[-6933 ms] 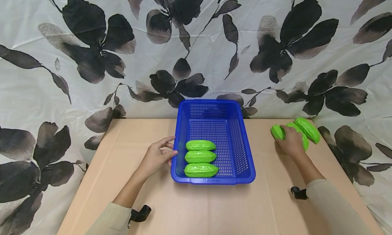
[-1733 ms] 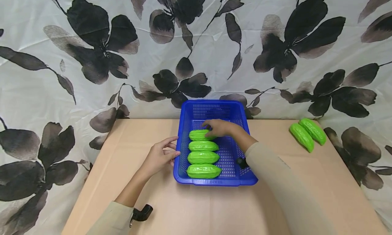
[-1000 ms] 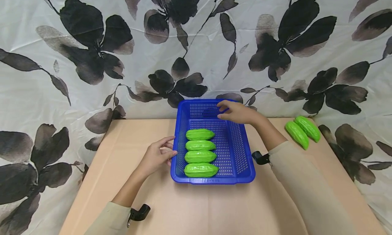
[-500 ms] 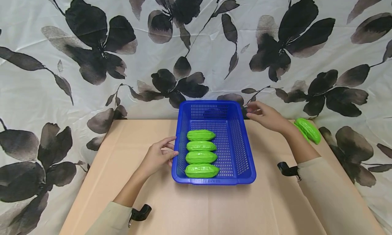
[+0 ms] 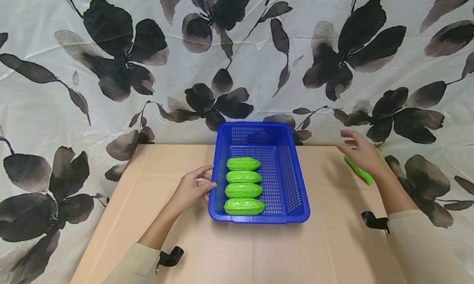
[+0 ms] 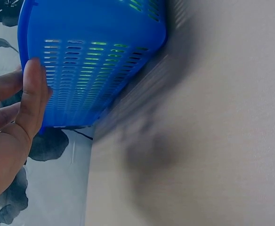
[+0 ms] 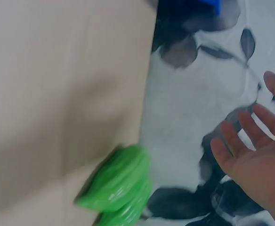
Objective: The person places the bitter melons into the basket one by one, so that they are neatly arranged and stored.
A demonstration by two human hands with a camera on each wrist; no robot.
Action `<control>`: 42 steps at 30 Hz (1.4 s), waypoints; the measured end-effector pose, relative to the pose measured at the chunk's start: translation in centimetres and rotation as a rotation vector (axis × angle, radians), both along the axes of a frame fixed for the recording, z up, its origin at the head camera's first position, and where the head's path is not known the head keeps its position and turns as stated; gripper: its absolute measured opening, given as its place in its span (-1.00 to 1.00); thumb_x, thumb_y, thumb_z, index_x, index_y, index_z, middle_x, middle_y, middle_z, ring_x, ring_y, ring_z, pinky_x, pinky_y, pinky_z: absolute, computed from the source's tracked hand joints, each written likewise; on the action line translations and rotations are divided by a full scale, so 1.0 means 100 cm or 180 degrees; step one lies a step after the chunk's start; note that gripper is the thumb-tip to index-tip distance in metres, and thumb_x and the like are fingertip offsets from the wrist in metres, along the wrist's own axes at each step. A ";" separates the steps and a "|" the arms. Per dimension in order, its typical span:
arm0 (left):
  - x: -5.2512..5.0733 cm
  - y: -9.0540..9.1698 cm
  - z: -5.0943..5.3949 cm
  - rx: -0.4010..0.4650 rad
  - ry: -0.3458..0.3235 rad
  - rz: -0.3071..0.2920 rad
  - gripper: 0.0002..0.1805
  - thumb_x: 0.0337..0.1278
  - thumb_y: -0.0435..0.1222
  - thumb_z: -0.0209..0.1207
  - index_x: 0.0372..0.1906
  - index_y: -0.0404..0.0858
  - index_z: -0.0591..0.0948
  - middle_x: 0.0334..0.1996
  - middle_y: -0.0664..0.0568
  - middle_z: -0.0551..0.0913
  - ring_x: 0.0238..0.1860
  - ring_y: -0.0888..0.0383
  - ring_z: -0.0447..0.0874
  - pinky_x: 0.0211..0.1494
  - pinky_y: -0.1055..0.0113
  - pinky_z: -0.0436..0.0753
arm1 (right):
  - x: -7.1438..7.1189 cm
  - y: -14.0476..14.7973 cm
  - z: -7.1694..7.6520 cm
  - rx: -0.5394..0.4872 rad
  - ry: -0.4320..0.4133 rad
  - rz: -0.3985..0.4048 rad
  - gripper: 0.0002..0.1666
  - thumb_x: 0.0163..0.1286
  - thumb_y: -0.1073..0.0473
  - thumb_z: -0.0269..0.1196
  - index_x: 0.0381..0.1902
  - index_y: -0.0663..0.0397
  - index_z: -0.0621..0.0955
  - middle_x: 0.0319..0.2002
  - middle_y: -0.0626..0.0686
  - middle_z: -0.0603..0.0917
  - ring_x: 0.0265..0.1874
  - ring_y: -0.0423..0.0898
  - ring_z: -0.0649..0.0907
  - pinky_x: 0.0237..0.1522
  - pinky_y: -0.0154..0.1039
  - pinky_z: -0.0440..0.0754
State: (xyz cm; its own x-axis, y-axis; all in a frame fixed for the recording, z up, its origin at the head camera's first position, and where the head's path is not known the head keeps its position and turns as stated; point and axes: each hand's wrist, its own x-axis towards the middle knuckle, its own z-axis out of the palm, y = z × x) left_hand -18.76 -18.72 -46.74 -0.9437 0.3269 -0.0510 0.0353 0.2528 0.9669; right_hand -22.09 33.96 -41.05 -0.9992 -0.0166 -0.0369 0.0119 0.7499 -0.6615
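Observation:
A blue perforated plastic basket [image 5: 255,219] stands mid-table. In its left half lies a column of several glossy green, lengthwise-ridged gourd-like pieces [image 5: 243,190]. My left hand [image 5: 190,188] holds the basket's left rim; in the left wrist view its thumb [image 6: 34,89] lies against the outer wall. My right hand [image 5: 359,152] hovers over the table's far right with nothing in it, fingers loosely spread. Two more green gourd-like pieces lie beneath it, mostly hidden by hand and forearm in the head view; the right wrist view shows one piece [image 7: 116,181] overlapping the other.
The tan table [image 5: 281,255] ends at the back against a white cloth [image 5: 266,70] with dark flower prints, which also hangs at both sides. The basket's far end reaches the table's back edge. The right half of the basket shows bare mesh.
My right hand has put one more green piece at the far end of the column, let go, and moved back right over the remaining two. My left hand stays at the rim.

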 end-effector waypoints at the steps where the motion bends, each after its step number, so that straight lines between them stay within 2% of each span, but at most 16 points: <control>1: 0.000 0.000 0.000 0.0004 0.0002 0.0001 -0.34 0.27 -0.49 0.32 0.46 -0.37 0.42 -0.06 -0.31 0.65 -0.50 0.20 0.70 -0.46 0.25 0.82 | 0.001 0.006 -0.002 0.0037 0.0020 -0.0046 -0.07 0.59 -0.19 0.12 0.62 0.23 0.10 0.52 0.44 0.23 0.43 0.49 0.32 0.32 0.52 0.41; 10: 0.001 0.000 -0.002 -0.0005 -0.0006 -0.0005 -0.34 0.27 -0.48 0.32 0.46 -0.37 0.42 -0.06 -0.32 0.65 -0.50 0.19 0.71 -0.46 0.22 0.82 | 0.014 0.049 -0.027 0.0366 0.0080 -0.0573 -0.08 0.62 -0.14 0.09 0.58 0.41 0.08 0.45 0.56 0.25 0.36 0.57 0.34 0.27 0.55 0.38; 14: 0.001 0.002 -0.001 0.0003 -0.0013 0.0008 -0.33 0.26 -0.48 0.33 0.46 -0.36 0.42 -0.07 -0.31 0.65 -0.49 0.18 0.71 -0.46 0.24 0.82 | 0.017 0.060 -0.037 0.0452 -0.0020 -0.0672 -0.05 0.61 -0.13 0.09 0.58 0.43 0.03 0.47 0.57 0.19 0.37 0.58 0.32 0.27 0.57 0.36; 20: 0.002 0.002 0.000 0.0010 -0.0009 0.0016 -0.33 0.27 -0.49 0.32 0.46 -0.36 0.42 -0.07 -0.29 0.65 -0.49 0.18 0.71 -0.46 0.25 0.82 | 0.018 0.072 -0.052 0.0608 -0.0191 -0.0699 -0.01 0.60 -0.19 0.09 0.58 0.44 0.04 0.46 0.59 0.17 0.34 0.59 0.31 0.22 0.56 0.43; 26: 0.002 0.001 0.000 -0.0004 -0.0003 0.0018 -0.33 0.27 -0.49 0.31 0.46 -0.38 0.41 -0.07 -0.30 0.64 -0.48 0.18 0.71 -0.45 0.24 0.82 | 0.017 0.077 -0.067 0.0752 -0.0153 -0.0591 -0.02 0.58 -0.18 0.14 0.51 0.53 0.12 0.36 0.66 0.24 0.30 0.62 0.29 0.21 0.58 0.35; 28: 0.002 0.001 0.001 -0.0017 0.0000 0.0024 -0.34 0.28 -0.49 0.31 0.46 -0.37 0.41 -0.07 -0.29 0.65 -0.49 0.19 0.70 -0.43 0.16 0.83 | 0.017 0.078 -0.070 0.0769 -0.0157 -0.0586 -0.01 0.58 -0.18 0.14 0.49 0.57 0.13 0.34 0.68 0.25 0.28 0.63 0.30 0.20 0.57 0.37; 36: 0.002 0.003 -0.002 -0.0018 -0.0015 0.0015 -0.34 0.28 -0.49 0.31 0.46 -0.38 0.41 -0.08 -0.29 0.64 -0.48 0.19 0.72 -0.44 0.20 0.83 | 0.020 0.082 -0.078 0.0852 -0.0111 -0.0581 -0.09 0.57 -0.08 0.18 0.40 0.67 0.19 0.18 0.67 0.36 0.04 0.52 0.45 -0.04 0.45 0.51; 42: 0.002 0.003 0.001 -0.0036 0.0000 0.0020 -0.34 0.28 -0.49 0.31 0.47 -0.36 0.41 -0.07 -0.28 0.64 -0.47 0.15 0.72 -0.38 0.04 0.84 | 0.020 0.083 -0.088 0.0883 -0.0040 -0.0544 -0.15 0.55 0.02 0.20 0.33 0.75 0.21 0.13 0.71 0.37 0.01 0.53 0.46 -0.05 0.43 0.52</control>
State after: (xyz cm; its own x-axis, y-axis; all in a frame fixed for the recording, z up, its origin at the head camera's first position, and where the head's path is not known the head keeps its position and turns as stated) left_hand -18.54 -18.41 -46.69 -0.9457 0.3203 -0.0549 0.0335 0.2640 0.9639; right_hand -20.09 42.21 -49.89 -0.9861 0.1637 -0.0289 0.1600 0.8879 -0.4313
